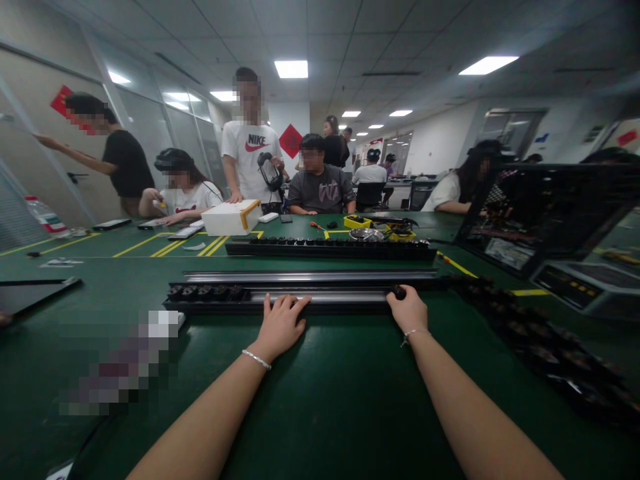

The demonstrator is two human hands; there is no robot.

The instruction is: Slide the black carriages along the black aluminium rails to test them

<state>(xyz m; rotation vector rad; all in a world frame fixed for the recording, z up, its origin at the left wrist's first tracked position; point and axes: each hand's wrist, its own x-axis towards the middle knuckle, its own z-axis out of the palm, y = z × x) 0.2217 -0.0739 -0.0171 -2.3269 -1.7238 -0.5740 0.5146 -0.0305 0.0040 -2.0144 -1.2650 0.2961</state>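
A long black channel rail with a shiny inner strip lies across the green table before me. Several black knob-like parts sit in a row in its left end. My left hand rests on the middle of the rail, fingers spread, holding nothing. At the rail's right end, my right hand is closed on a small black round part, gripped between thumb and fingers. Whether that part touches the channel I cannot tell. Just behind lies a second rail, its visible stretch holding no black parts.
Farther back, another rail is filled with black parts. To the right lie strips of black parts, a computer case and a grey box-like device. A white box stands across the table, where several people sit or stand.
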